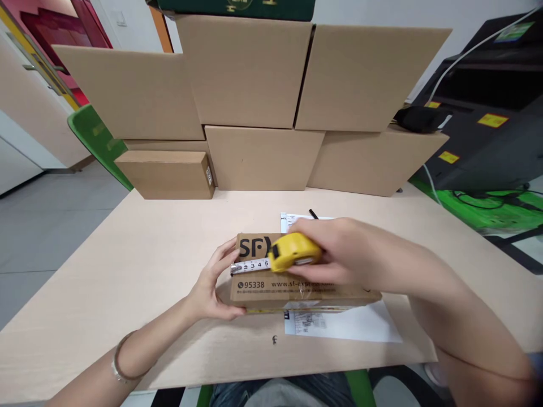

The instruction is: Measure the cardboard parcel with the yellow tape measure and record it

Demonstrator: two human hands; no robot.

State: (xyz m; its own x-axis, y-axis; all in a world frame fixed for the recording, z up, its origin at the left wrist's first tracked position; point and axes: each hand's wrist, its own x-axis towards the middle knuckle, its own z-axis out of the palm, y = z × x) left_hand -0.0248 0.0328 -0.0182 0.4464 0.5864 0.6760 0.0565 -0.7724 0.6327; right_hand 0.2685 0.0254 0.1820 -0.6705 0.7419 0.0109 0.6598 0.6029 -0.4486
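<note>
A brown cardboard box [254,297] with SF lettering and a printed phone number lies lengthwise on the table in front of me. Its left end is gripped by my left hand [214,285], fingers at the back corner near the tape's metal tip and thumb at the front edge. My right hand [335,251] is closed around a yellow tape measure [294,252] above the box top. A short length of white measuring blade [252,265], with low numbers showing, stretches along the box from its left edge. My right hand and forearm hide much of the box's right part.
Printed paper sheets [352,328] lie partly under the box, with a black pen [313,214] behind it. Stacked cartons [263,158] form a wall along the table's [85,294] back, a smaller carton [169,178] before them. A dark machine [487,130] stands right.
</note>
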